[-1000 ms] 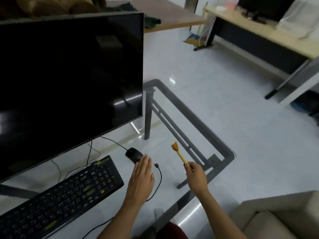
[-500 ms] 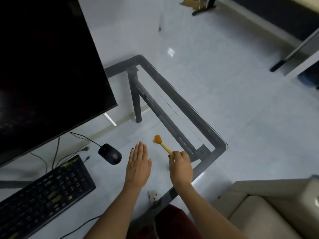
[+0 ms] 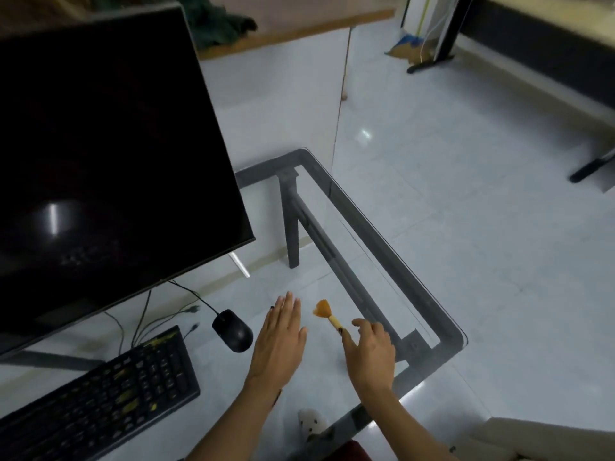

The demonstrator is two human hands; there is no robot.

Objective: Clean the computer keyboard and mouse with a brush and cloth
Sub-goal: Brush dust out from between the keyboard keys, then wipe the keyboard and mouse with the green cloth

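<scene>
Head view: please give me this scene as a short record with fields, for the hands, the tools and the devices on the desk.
left hand: flat, fingers straight, empty, right of the mouse
right hand: fingers loosely on the brush handle end; firm grip cannot be told
brush: orange bristles pointing away, between the two hands
mouse: black, wired, untouched
keyboard: black, untouched
monitor: screen dark
desk: glass top, grey frame
cloth: not seen

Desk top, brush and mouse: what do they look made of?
Desk top: clear glass on a grey, probably metal frame; the floor shows through. Brush: soft orange bristles, pale handle, wood or plastic, unclear. Mouse: black, likely matte plastic.
</scene>
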